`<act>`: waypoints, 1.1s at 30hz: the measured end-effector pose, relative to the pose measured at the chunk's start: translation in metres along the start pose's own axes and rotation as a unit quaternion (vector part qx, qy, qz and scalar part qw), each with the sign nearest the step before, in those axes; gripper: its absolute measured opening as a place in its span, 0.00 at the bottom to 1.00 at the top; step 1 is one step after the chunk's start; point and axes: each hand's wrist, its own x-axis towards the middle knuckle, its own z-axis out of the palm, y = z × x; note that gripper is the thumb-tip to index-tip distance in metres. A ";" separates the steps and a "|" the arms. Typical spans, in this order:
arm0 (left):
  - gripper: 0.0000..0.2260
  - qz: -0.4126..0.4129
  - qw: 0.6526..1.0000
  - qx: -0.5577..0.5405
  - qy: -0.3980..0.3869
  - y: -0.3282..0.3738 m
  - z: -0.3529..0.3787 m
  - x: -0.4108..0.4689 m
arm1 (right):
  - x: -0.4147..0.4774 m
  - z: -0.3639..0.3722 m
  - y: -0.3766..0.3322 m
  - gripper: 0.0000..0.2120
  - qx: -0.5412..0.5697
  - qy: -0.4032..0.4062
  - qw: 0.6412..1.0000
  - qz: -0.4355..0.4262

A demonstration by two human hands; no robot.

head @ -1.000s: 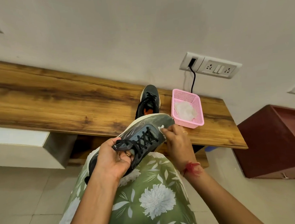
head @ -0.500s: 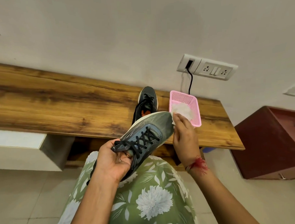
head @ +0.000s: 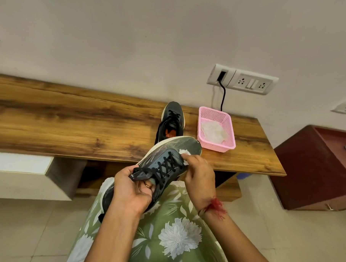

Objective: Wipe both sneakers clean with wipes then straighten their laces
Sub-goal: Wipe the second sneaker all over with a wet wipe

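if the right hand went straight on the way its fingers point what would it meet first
Probably the held sneaker, near its toe: the right hand presses the wipe against it there.

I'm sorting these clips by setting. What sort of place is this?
Probably a room in a home: a wooden desk shelf against a plain wall, a switch-and-socket panel with a cable plugged in, a tiled floor, and a maroon cabinet.

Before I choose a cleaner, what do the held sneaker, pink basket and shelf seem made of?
Held sneaker: likely woven mesh textile, matte, fine ribbed weave at the toe. Pink basket: moulded plastic, slightly glossy, regular lattice walls. Shelf: wood or wood-look laminate, smooth, streaked grain; cannot tell which.
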 end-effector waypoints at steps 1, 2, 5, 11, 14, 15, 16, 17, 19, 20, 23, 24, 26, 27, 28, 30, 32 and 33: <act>0.10 0.004 1.000 0.001 0.003 0.001 0.000 0.000 | 0.004 -0.006 0.002 0.20 0.035 -0.036 0.999 0.018; 0.11 0.004 1.000 0.000 0.005 0.002 0.001 0.000 | 0.010 -0.014 0.004 0.19 0.081 -0.080 0.993 0.042; 0.10 -0.013 1.000 -0.005 -0.014 0.004 0.001 -0.001 | 0.032 -0.042 0.018 0.19 0.240 -0.076 0.959 0.134; 0.10 -0.032 0.999 -0.020 -0.023 0.005 -0.001 0.006 | 0.037 -0.029 0.037 0.19 0.023 0.052 0.997 -0.057; 0.12 -0.017 0.999 -0.037 -0.011 0.006 0.000 0.001 | 0.035 -0.013 0.032 0.19 -0.025 0.051 0.996 -0.072; 0.12 -0.012 0.999 -0.046 -0.005 0.007 0.000 0.001 | 0.032 -0.008 0.027 0.19 -0.026 0.067 0.995 -0.072; 0.12 -0.008 0.998 -0.057 -0.004 0.007 0.000 0.000 | 0.029 -0.001 0.021 0.19 -0.029 0.077 0.994 -0.077; 0.11 -0.004 0.998 -0.064 -0.003 0.008 0.000 0.000 | 0.024 0.007 0.015 0.18 -0.036 0.079 0.992 -0.086; 0.11 0.000 0.997 -0.072 0.002 0.008 -0.002 0.001 | 0.015 0.019 0.004 0.16 -0.038 0.075 0.992 -0.094; 0.10 0.002 0.997 -0.073 0.002 0.008 -0.002 0.001 | 0.012 0.022 0.001 0.17 -0.024 0.073 0.993 -0.091; 0.10 0.006 0.998 -0.070 0.004 0.008 -0.005 0.004 | 0.014 0.020 0.004 0.19 0.044 0.069 0.994 -0.075; 0.10 0.007 0.998 -0.065 0.005 0.008 -0.005 0.004 | 0.014 0.018 0.004 0.19 0.058 0.062 0.994 -0.067; 0.09 0.004 0.998 -0.054 0.010 0.007 -0.004 0.005 | 0.010 0.012 0.003 0.21 0.061 0.032 0.996 -0.064; 0.08 -0.001 0.999 -0.048 0.009 0.007 -0.006 0.006 | 0.010 0.007 0.005 0.21 0.070 0.007 0.996 -0.060; 0.06 -0.006 0.999 -0.046 0.001 0.008 -0.006 0.006 | 0.013 0.000 0.008 0.20 0.094 -0.033 0.994 -0.040; 0.06 -0.009 0.999 -0.050 -0.018 0.012 -0.008 0.006 | 0.025 -0.020 0.013 0.18 0.209 -0.108 0.970 0.057; 0.07 -0.016 0.998 -0.053 -0.028 0.016 -0.008 0.004 | 0.040 -0.037 0.020 0.16 0.308 -0.005 0.941 0.143; 0.08 -0.020 0.998 -0.056 -0.032 0.018 -0.007 0.002 | 0.043 -0.044 0.021 0.16 0.304 0.092 0.937 0.142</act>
